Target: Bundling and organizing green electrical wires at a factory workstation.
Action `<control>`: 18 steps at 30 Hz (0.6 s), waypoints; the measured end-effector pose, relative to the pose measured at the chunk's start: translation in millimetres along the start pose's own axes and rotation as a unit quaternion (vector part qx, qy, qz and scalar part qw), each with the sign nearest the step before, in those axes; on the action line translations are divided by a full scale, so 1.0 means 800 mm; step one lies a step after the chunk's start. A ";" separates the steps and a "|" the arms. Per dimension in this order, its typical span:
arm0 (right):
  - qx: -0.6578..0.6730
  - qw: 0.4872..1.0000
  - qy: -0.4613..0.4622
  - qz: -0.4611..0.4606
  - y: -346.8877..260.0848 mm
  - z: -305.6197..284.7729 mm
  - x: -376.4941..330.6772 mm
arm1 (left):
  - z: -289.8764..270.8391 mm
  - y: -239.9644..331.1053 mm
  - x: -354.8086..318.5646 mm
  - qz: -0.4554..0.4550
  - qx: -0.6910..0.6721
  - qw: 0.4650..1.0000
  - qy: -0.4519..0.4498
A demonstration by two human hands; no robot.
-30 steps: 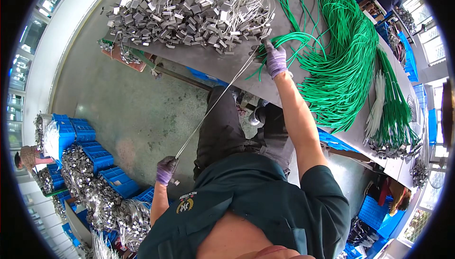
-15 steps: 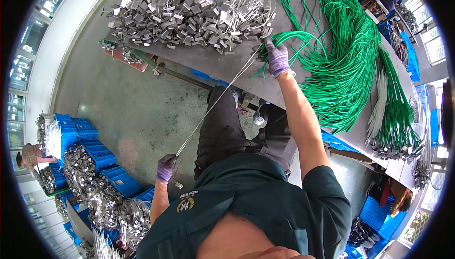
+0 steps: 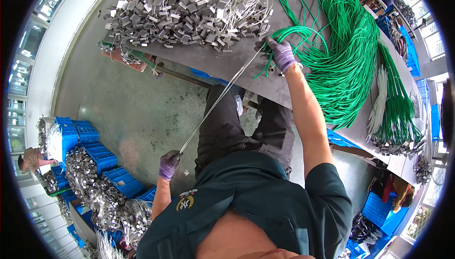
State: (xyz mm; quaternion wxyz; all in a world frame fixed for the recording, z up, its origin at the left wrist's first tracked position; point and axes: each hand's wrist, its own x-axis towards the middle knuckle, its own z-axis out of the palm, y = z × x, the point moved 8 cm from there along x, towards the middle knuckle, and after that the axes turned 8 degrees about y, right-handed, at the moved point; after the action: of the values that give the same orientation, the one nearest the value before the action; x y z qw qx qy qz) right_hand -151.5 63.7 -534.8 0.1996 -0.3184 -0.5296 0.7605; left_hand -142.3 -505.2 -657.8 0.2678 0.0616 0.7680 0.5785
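Fingers of right hand [image 3: 283, 54], gloved: clamped on a silver cable [image 3: 218, 100] at the bench [image 3: 237, 69] edge. Left hand [image 3: 168, 164]: closed on its lower end, cable taut between. Step, judged: drawing one cable out. Green cables [image 3: 346, 64] adjacent.

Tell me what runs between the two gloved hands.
Head view: a thin silvery wire stretches taut from the left hand to the right hand at the table edge.

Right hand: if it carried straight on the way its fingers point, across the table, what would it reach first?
Probably the pile of small metal blocks with wire tails. The right hand points up-left over bare grey table towards it, though depth is unclear.
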 end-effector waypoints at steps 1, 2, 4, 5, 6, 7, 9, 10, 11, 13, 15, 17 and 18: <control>-0.022 1.000 0.021 -0.008 -0.003 -0.003 -0.001 | 0.004 0.005 0.000 0.004 -0.009 1.000 -0.008; -0.045 0.998 0.041 -0.017 -0.005 -0.006 -0.001 | 0.006 0.005 0.000 0.004 -0.009 1.000 -0.009; -0.050 0.997 0.053 -0.021 -0.002 -0.015 0.004 | 0.012 0.012 0.000 0.025 -0.001 1.000 -0.007; -0.055 0.996 0.062 -0.025 -0.001 -0.020 0.006 | 0.013 0.015 0.000 0.026 -0.002 1.000 -0.009; -0.056 0.996 0.062 -0.025 -0.002 -0.020 0.004 | 0.016 0.018 -0.001 0.006 -0.017 1.000 -0.021; -0.044 0.997 0.054 -0.026 -0.005 -0.018 0.000 | 0.020 0.018 -0.003 -0.013 -0.031 0.999 -0.032; -0.031 0.998 0.046 -0.027 -0.008 -0.016 -0.002 | 0.023 0.019 -0.002 0.004 -0.023 0.999 -0.029; -0.029 0.998 0.048 -0.026 -0.008 -0.016 -0.002 | 0.024 0.022 -0.001 0.020 -0.014 0.999 -0.027; -0.027 0.998 0.049 -0.025 -0.009 -0.016 -0.002 | 0.025 0.024 -0.002 0.022 -0.013 0.999 -0.027; -0.034 0.998 0.050 -0.031 -0.011 -0.016 -0.001 | 0.026 0.024 -0.004 -0.007 -0.015 0.999 -0.031; -0.040 0.997 0.050 -0.035 -0.015 -0.012 -0.003 | 0.023 0.022 -0.001 0.009 0.008 1.000 -0.023; -0.073 0.995 0.064 -0.033 -0.018 -0.009 -0.008 | 0.018 0.021 -0.001 0.025 0.031 0.999 -0.014; -0.071 0.995 0.067 -0.034 -0.014 -0.014 -0.003 | 0.020 0.024 0.000 0.016 0.014 1.000 -0.017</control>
State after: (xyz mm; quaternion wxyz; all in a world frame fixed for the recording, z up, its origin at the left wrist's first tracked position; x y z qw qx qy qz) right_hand -142.3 73.9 -526.6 0.2370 -0.3644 -0.5783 0.6904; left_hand -138.4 -485.5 -643.2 0.2706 0.0880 0.7704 0.5706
